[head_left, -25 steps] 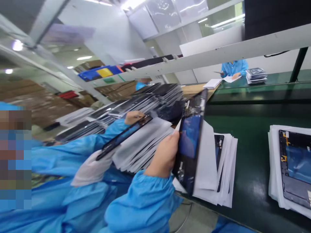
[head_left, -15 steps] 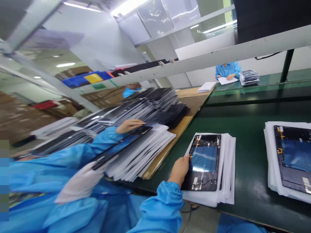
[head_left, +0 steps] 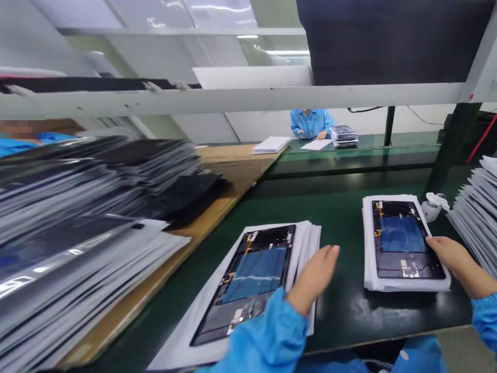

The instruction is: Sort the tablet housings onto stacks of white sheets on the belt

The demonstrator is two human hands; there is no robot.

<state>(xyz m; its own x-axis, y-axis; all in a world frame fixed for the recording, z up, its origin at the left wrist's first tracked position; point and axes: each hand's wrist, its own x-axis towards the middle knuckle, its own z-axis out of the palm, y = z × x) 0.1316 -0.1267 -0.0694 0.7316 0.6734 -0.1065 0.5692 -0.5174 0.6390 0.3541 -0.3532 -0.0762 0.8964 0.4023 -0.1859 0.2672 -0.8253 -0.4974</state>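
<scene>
While your left hand (head_left: 314, 274) hovers open beside the near panel (head_left: 248, 280), your right hand (head_left: 452, 256) seemingly grips the far panel's (head_left: 404, 241) right edge (long axis away from you).

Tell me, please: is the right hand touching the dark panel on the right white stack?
Touching. In the head view, the right hand rests its fingers on the right edge of the dark panel.

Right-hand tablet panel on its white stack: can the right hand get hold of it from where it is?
Probably yes. The right hand already rests at the near right corner of the tablet panel, which lies uncovered on the white stack.
</scene>
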